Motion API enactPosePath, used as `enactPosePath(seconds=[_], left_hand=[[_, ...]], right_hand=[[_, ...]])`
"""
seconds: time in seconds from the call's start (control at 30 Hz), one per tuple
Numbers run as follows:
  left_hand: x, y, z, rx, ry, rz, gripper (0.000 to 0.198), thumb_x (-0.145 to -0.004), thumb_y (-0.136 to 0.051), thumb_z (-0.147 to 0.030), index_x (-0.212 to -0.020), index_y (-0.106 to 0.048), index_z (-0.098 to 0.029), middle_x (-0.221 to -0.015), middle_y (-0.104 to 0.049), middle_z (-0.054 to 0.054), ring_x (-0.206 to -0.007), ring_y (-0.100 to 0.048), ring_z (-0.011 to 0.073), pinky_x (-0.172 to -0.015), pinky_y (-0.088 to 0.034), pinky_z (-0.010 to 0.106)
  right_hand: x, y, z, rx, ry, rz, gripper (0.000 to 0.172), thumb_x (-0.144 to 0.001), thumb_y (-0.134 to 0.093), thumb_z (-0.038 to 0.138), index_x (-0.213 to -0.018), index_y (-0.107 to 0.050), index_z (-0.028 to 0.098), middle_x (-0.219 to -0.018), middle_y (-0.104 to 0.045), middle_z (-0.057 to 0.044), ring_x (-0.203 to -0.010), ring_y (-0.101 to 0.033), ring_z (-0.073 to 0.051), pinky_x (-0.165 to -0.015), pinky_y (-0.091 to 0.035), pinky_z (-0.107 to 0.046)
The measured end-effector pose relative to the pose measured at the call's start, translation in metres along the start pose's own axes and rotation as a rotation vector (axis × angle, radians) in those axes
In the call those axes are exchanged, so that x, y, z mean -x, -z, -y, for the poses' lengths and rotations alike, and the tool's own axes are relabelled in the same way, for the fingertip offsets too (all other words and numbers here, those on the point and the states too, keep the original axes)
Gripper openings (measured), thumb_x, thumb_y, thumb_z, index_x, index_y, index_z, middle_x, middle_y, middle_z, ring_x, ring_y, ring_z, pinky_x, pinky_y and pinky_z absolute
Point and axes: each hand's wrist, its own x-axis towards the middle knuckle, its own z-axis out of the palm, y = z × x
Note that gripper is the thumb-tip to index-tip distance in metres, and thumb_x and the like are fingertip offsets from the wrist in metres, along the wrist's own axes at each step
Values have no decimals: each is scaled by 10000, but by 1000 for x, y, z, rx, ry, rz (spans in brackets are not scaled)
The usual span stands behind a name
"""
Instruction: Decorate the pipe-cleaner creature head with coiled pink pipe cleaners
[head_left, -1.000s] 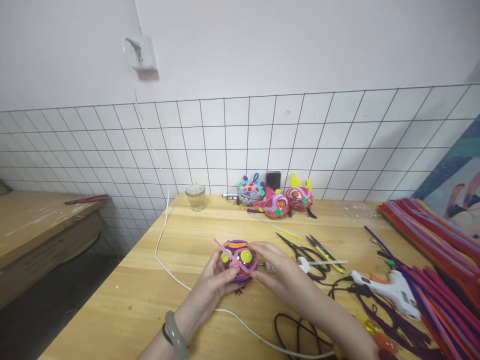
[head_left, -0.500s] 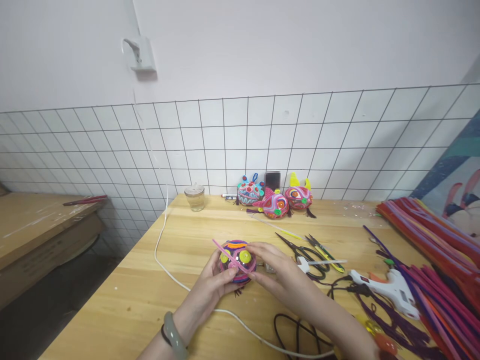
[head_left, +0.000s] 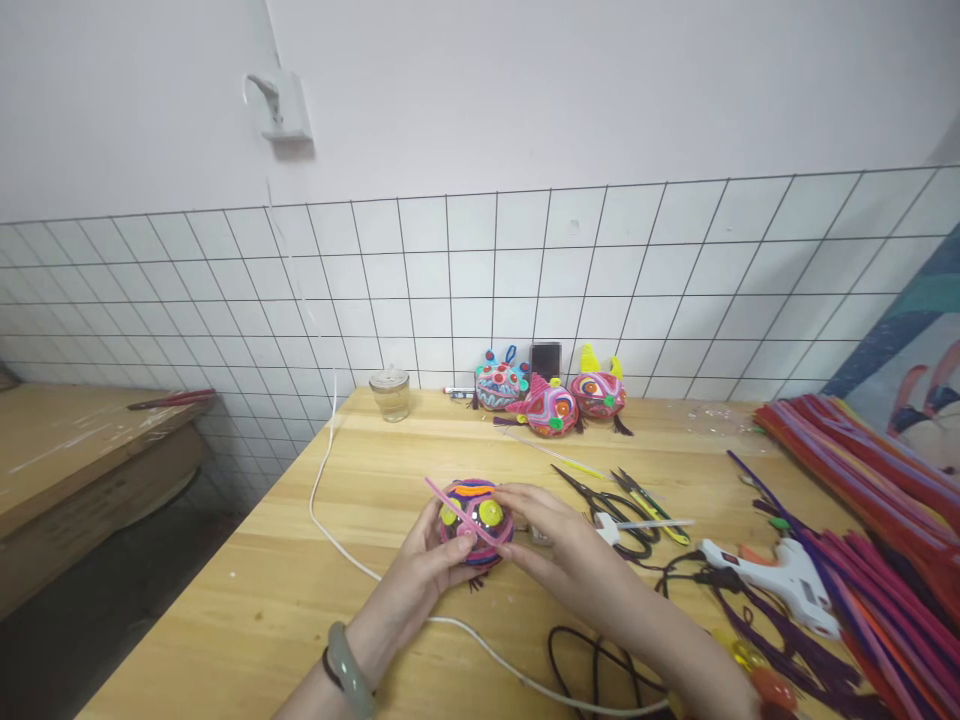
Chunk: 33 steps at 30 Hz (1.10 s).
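Observation:
A round craft ball (head_left: 491,514), covered in coloured strips with two yellow button-like eyes and an orange strip, is held just above the wooden table (head_left: 292,590). My left hand (head_left: 431,560) grips its left side, thumb on the front over a pink round patch. A pink fuzzy strip (head_left: 442,495), like a pipe cleaner, slants across the front, its upper left end sticking out past the ball. My right hand (head_left: 551,535) closes on the right side, fingertips at the top and thumb by the strip's lower end. A dark tassel hangs below the ball.
White glue gun (head_left: 780,580), black scissors (head_left: 607,505) and yellow-black cutters (head_left: 652,508) lie right. Bundled pipe cleaners (head_left: 862,470) line the right edge. Three finished craft balls (head_left: 551,405) and a glass cup (head_left: 391,395) stand behind. A white cable (head_left: 322,480) crosses the table.

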Motion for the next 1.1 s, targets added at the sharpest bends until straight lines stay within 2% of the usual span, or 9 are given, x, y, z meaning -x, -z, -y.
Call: enactPosePath(seconds=[0.23,0.5,0.7,1.1], left_hand=[[0,0,0,10,1,14,509,-796,-637,-132,-1253,-426,-204,-1158,-646,140,-1049,-624,282,-912,-457,452],[0,1,0,13,6,-5,503,-773,-668,-145,-1226,-462,-218,-1236,-603,143,-1073,-609,308,-936,-433,497],[0,0,1,11,7,-10,520,-770,-672,-151,-1235,-450,-217,-1234,-605,157,-1058,-618,312,-926,-436,496],[-1,1,2,-13,-4,-15,521,-786,-647,-138,-1252,-424,-199,-1151,-644,146,-1022,-635,284,-895,-468,454]], right_hand=[[0,0,-1,19,-4,-6,372,-860,-561,179,-1228,-547,235,-1225,-596,-105,-1131,-544,-227,-966,-448,-392],[1,1,0,25,-6,-35,248,-907,-438,144,-1080,-601,212,-1151,-641,-93,-1084,-577,-199,-936,-465,-358],[2,0,0,14,-87,-25,282,-897,-464,147,-1160,-551,200,-1126,-646,-84,-1033,-590,-193,-895,-480,-354],[2,-2,-3,3,-76,-30,415,-805,-619,122,-1204,-530,193,-1188,-618,-87,-1097,-555,-200,-948,-446,-355]])
